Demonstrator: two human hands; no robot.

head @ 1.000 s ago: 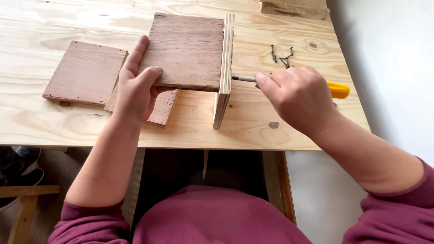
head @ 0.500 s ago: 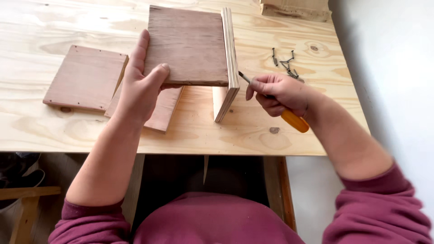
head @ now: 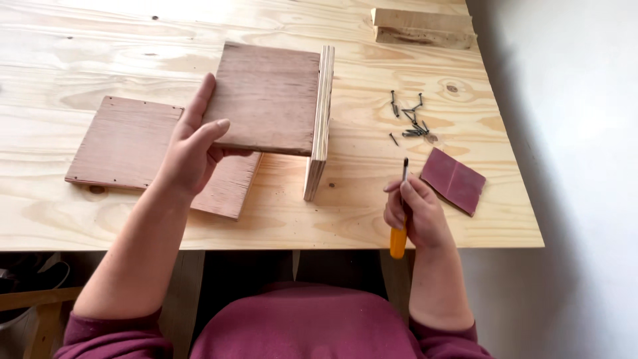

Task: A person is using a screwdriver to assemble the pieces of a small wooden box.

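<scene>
My left hand [head: 191, 147] grips the near-left edge of a brown plywood panel [head: 269, 96], holding it level above the table. That panel is joined at its right side to an upright plywood board [head: 319, 126] standing on edge. My right hand [head: 417, 211] holds a screwdriver [head: 401, 213] with an orange handle, its dark tip pointing up and away, to the right of the upright board and apart from it. A small heap of dark screws [head: 411, 123] lies beyond the tip. A dark red sandpaper sheet [head: 453, 180] lies just right of my right hand.
Another brown panel [head: 123, 143] lies flat at the left, and a further one [head: 229, 186] lies partly under the held panel. Wood offcuts [head: 424, 28] rest at the far right of the pale wooden table [head: 80, 53]. The table's right edge borders a grey floor.
My right hand pulled the screwdriver away from the upright board's side, back toward me, and turned it tip-up. The sandpaper sheet became visible. My left hand kept its hold.
</scene>
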